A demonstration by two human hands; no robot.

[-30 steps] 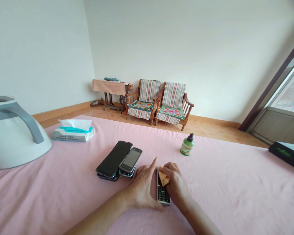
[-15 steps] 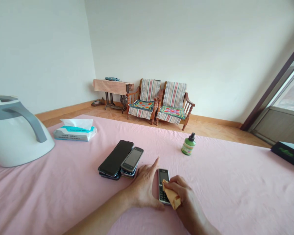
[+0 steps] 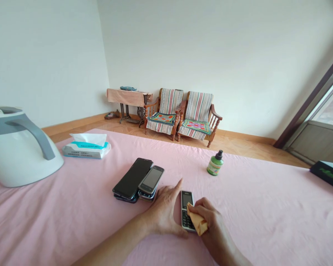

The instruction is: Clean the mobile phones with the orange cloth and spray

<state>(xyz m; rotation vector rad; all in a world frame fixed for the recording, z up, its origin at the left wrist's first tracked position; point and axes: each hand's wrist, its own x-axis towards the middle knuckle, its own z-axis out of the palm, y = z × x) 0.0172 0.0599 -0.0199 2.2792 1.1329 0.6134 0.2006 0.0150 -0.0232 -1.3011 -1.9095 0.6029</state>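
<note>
A keypad mobile phone [image 3: 184, 221] with a silver edge lies face up on the pink cloth. My right hand [image 3: 211, 220] pinches a folded yellow-orange cloth [image 3: 199, 224] and presses it on the phone, covering part of its keys. My left hand [image 3: 166, 210] rests along the phone's left side, thumb and index finger spread wide. Its thumb reaches the phone's bottom end and its index finger points past the top. Just left of that hand lie stacked phones: a large black smartphone [image 3: 133, 178] on top of one pile, a smaller grey phone [image 3: 152, 179] on the other.
A green spray bottle [image 3: 215, 164] stands beyond my right hand. A tissue pack [image 3: 86, 149] and a white-grey kettle [image 3: 16, 151] are at the left, a black box [image 3: 328, 176] at the right edge. Two wooden armchairs [image 3: 195, 114] stand behind the pink-covered surface [image 3: 266, 207].
The view has shifted slightly, so everything sits a little further right. Both hands keep nearly the same places around the phone, with the cloth still pressed on it.
</note>
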